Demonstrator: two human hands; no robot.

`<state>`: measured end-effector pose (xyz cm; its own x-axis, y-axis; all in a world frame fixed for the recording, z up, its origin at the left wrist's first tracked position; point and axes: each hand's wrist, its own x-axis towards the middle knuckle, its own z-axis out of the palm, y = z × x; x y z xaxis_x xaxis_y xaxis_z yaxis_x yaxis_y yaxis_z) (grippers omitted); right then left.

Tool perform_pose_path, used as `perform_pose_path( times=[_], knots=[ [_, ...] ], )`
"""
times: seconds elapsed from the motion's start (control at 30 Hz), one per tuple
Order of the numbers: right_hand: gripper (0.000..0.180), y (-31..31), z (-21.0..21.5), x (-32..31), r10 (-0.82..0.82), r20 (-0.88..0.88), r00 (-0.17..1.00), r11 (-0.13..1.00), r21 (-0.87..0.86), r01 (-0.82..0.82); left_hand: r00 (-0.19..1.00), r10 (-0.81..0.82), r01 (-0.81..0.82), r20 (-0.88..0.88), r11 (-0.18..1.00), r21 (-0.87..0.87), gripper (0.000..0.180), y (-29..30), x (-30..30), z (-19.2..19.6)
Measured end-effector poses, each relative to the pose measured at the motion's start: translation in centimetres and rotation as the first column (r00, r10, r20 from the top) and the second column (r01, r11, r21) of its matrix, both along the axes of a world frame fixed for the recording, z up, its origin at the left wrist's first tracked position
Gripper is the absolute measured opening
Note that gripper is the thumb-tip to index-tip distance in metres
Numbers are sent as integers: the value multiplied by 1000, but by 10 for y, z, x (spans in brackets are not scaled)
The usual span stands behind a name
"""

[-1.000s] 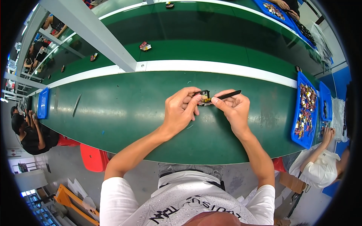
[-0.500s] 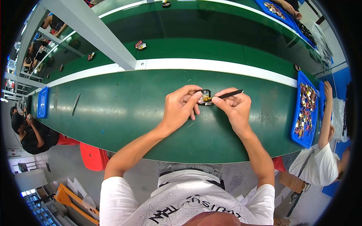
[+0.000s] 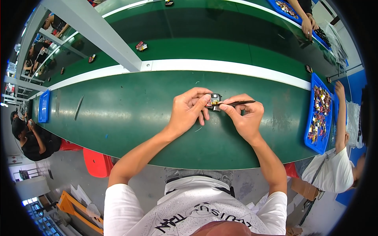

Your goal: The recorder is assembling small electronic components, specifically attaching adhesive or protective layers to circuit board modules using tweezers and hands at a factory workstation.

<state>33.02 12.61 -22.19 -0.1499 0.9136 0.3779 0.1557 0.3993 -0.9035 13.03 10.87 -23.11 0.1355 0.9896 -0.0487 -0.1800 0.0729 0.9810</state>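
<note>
My left hand (image 3: 188, 110) grips a small black plastic housing (image 3: 215, 96) by its left side, thumb on top. The housing has a round pale spot near its far edge and yellow and silvery parts inside. My right hand (image 3: 246, 117) pinches a slim black stick-like tool (image 3: 238, 103) between thumb and fingers. The tool lies almost level, its inner end at the yellow part of the housing. Fingertips partly cover that end, so contact is hard to make out. Both hands are above the green worktable (image 3: 157, 129).
At the right stands a blue tray (image 3: 308, 146) full of small colourful parts. Beyond the white rail (image 3: 220, 67), small assemblies (image 3: 141, 46) lie on a green belt (image 3: 189, 49). A grey post (image 3: 98, 35) rises at the left. Co-workers' arms (image 3: 341, 122) show at the right.
The tool has tipped from slanted to nearly level, and my right hand has shifted slightly with it. Assemblies on the belt have moved left. At the far right, a co-worker's hand has reached toward the belt.
</note>
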Motion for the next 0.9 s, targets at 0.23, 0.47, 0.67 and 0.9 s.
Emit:
perform_pose_path(
  times=[0.23,0.47,0.67,0.9],
  knots=[
    [11,-2,-2,-2,-3,-8,1000,1000,-11,3,999,-8,8,33,1000,7,27,0,0,1],
    [11,-3,-1,-1,-13,20,1000,999,43,13,998,-6,6,57,1000,5,26,0,0,1],
    [11,-5,2,-2,-12,47,999,998,59,9,997,11,-10,75,1000,-16,23,1,-3,3],
    [12,-3,1,-3,-11,33,999,999,43,9,998,22,-20,53,999,-34,23,0,-2,4]
  ],
)
